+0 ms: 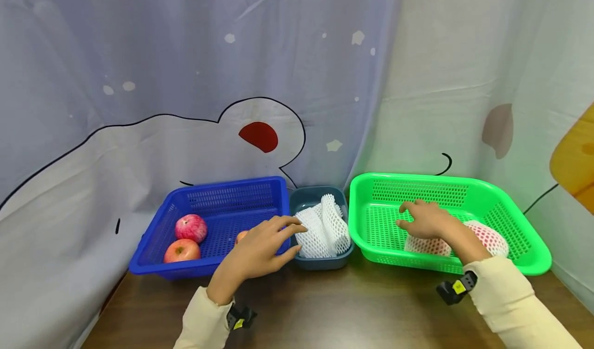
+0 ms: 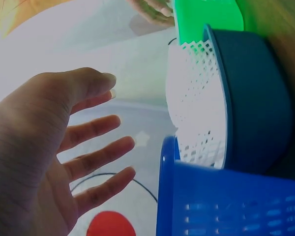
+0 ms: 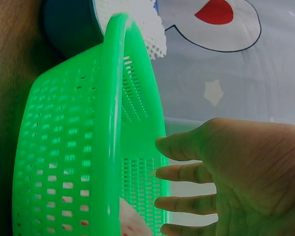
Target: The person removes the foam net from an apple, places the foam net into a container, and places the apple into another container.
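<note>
Two hands hover over a row of containers on the brown wooden counter [image 1: 343, 308], and neither has hold of anything. The left hand [image 1: 262, 247] hangs by the near right corner of the blue basket [image 1: 236, 197], fingers well spread and thumb apart, its tips reaching toward the small dark teal bin [image 1: 325, 264] in the middle. That bin holds white foam nets [image 1: 320, 230], crumpled together and poking above its rim. The right hand [image 1: 424, 221] hovers over the green basket [image 1: 380, 225], its fingers apart and a little bent, with nothing but air between them and the thumb. Below it in that basket sit two fruits in netting: one netted fruit [image 1: 427, 246] is partly hidden by the hand, and the other netted fruit [image 1: 487, 238] lies farther right, red showing through the mesh. Over in the blue basket, a deep pink apple [image 1: 191, 228] rests just behind a paler apple [image 1: 182, 251] at the left end, while a third fruit [image 1: 241, 235] barely peeks out past the left hand. The person wears cream sleeves [image 1: 515, 297] and a small black device [image 1: 452, 292] at each wrist. Behind everything hangs a pale curtain [image 1: 195, 81] with cartoon shapes.
</note>
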Tool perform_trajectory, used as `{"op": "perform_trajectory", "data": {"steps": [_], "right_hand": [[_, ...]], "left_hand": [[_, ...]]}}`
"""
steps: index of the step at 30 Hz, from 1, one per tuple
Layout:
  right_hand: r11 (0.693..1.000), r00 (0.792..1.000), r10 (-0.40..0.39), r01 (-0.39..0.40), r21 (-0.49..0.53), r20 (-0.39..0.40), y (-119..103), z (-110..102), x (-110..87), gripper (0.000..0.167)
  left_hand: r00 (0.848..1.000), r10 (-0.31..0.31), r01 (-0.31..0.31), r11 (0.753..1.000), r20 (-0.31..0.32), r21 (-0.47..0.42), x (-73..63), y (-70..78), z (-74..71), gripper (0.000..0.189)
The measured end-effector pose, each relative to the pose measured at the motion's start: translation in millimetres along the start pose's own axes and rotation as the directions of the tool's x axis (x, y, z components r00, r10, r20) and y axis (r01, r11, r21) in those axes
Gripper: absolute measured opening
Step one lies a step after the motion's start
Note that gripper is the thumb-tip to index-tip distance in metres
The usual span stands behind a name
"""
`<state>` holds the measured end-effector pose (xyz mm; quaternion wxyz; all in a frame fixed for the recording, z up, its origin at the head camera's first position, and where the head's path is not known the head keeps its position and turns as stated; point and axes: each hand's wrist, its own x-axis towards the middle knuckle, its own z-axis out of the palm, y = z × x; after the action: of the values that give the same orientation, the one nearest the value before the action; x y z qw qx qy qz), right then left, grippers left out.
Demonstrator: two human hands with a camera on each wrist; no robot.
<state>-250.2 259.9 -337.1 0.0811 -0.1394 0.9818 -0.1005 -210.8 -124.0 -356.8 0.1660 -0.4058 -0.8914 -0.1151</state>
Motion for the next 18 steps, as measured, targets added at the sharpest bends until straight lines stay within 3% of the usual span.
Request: {"op": "perform_trajectory", "data": {"steps": [10,18], "right_hand": [[1.000,1.000,0.004,-0.004,0.003,0.020,11,-1,-0.9,0.048],[1.000,1.000,-0.003,0.003,0.001,0.030,21,-3,-5.1,0.047]], "left_hand": [[0.997,0.073,-0.073,0.997,-0.003,-0.024,2.1,15.7,5.8,0.034],[0.998,0.067,-0.067,0.994,-0.001,-0.082,2.4,28.0,12.0,0.033]]}}
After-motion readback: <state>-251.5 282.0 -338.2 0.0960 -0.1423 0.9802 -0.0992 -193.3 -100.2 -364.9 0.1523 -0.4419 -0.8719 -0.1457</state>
